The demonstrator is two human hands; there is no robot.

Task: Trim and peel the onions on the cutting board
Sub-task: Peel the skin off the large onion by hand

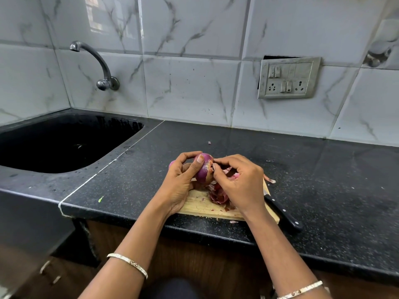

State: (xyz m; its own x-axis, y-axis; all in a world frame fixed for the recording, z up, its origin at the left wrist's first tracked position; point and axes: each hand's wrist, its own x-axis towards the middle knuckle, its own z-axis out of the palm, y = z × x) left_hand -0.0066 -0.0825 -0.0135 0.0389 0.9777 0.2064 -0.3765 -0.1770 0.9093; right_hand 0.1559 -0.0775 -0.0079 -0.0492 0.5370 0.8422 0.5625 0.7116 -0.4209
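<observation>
My left hand grips a purple onion just above the wooden cutting board, thumb across its top. My right hand pinches the skin at the onion's right end with thumb and forefinger. Loose red onion peels lie on the board under my right hand. A second pink onion peeks out behind my left hand, mostly hidden. A black-handled knife lies along the board's right edge, its blade partly under my right wrist.
A black sink with a wall tap is at the left. The board sits near the front edge of the black granite counter. Peel scraps lie right of the board. A socket panel is on the tiled wall.
</observation>
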